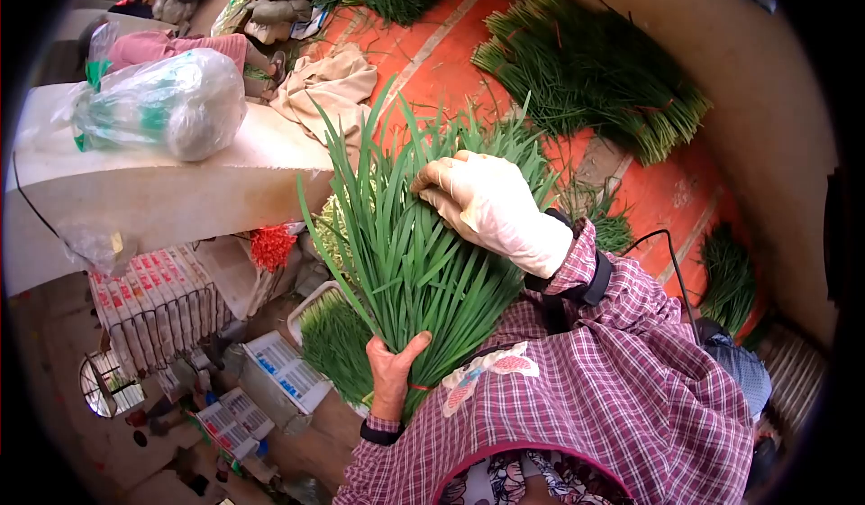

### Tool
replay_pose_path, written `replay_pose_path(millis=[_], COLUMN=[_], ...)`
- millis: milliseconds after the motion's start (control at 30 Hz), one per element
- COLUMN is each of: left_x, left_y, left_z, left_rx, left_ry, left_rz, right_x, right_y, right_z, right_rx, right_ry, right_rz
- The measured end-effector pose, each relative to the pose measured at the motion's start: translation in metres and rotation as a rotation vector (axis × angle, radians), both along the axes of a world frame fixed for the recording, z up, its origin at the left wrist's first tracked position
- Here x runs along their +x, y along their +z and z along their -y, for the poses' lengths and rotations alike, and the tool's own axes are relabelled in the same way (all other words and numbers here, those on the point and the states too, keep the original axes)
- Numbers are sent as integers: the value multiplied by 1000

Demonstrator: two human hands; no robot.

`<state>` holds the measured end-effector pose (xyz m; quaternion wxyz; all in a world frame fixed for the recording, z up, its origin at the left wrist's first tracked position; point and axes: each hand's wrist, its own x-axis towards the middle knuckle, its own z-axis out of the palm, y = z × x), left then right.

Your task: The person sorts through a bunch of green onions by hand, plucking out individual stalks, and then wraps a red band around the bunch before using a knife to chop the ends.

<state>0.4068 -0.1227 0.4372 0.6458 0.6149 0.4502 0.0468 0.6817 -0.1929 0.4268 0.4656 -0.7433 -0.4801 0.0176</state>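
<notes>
A large fanned bunch of green garlic chives (423, 280) stands tilted against my checked smock, leaf tips pointing away from me. My bare left hand (396, 370) is closed round its lower left side, thumb raised across the leaves, near a red tie (421, 387). My right hand (496, 208), in a pale glove, lies over the upper leaves with its fingers bent and pressed into them. Its fingertips are partly hidden among the leaves. Below and left of the bunch, a pale crate (302, 316) holds more chives (335, 347).
Tied chives (586, 72) lie on the orange floor (432, 50). A clear plastic bag (167, 104) rests on a white ledge (270, 145) at left. Bundled red-printed cartons (158, 307), red ties (272, 246) and boxes (284, 370) stand below. Another person's pink clothing (171, 47) shows behind the bag.
</notes>
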Motion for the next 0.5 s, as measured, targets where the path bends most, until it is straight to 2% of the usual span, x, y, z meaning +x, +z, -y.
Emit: replay_pose_path(millis=[167,267,333,500], left_x=[-1,-3,-3,-4], left_y=[0,0,0,1], left_z=[-1,-1,0,-2], left_rx=[1,-11,-14,-11], left_ry=[7,30,31,10], left_rz=[-10,-25,-20,-25], right_x=[1,2,3,6], right_y=[7,12,12,9], right_z=[0,4,5,3], right_rx=[-8,-102,-116,-33], right_ry=[-61,-60,-3,17], right_rz=[-46,-137,-330,-262])
